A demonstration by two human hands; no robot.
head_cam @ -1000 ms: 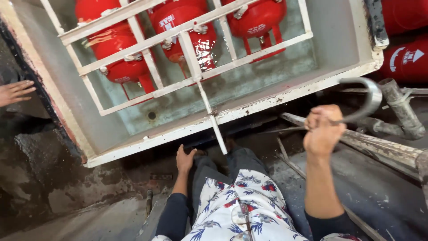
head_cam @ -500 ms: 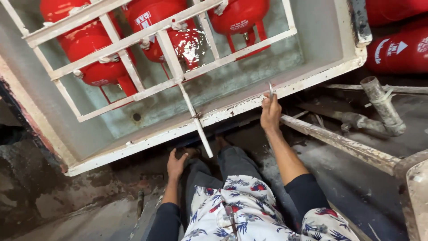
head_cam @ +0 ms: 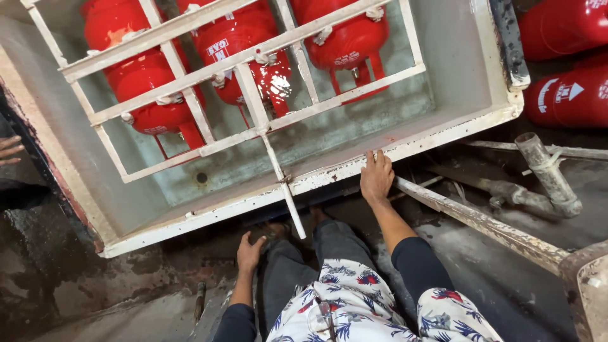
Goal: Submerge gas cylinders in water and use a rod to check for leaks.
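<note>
Right hand (head_cam: pixel 376 176) flat, fingers spread on white tank rim (head_cam: pixel 443 136); left hand (head_cam: pixel 249 253) loosely open on knee; three red cylinders (head_cam: pixel 247 54) inside

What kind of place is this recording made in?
Probably a gas cylinder testing or filling workshop. Red cylinders sit in a water tank under a white metal grate, more lie outside it, and the floor is wet and grimy. The right hand rests on the tank's rim.
</note>
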